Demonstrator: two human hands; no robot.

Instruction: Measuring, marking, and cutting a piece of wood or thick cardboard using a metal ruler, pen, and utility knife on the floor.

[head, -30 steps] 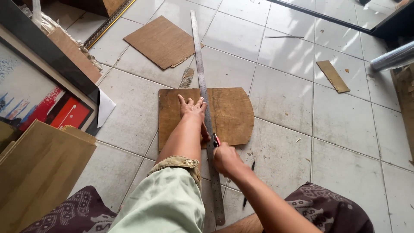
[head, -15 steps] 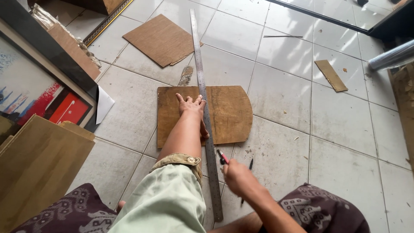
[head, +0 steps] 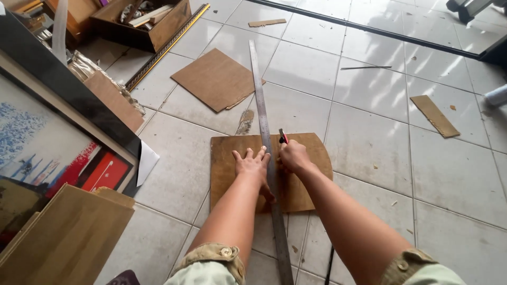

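Observation:
A brown board point(head: 232, 174) with a curved right edge lies flat on the white tile floor. Across it runs a long metal ruler point(head: 262, 116), from the far tiles down to the bottom of the view. My left hand point(head: 252, 163) is spread flat on the board, its fingers pressing the ruler's left side. My right hand point(head: 293, 156) is shut on a red-handled cutter point(head: 283, 136), whose tip sits against the ruler's right edge near the board's far edge.
A second brown board point(head: 216, 79) lies farther off, a narrow wood strip point(head: 434, 115) to the right. Framed pictures point(head: 47, 153) and a wooden panel point(head: 68, 237) lean at the left. A wooden box point(head: 142, 21) of scraps stands at the top left.
My right hand has moved from near my body forward along the ruler to the board's far edge, carrying the cutter. The view has tilted up. My left hand stays on the board.

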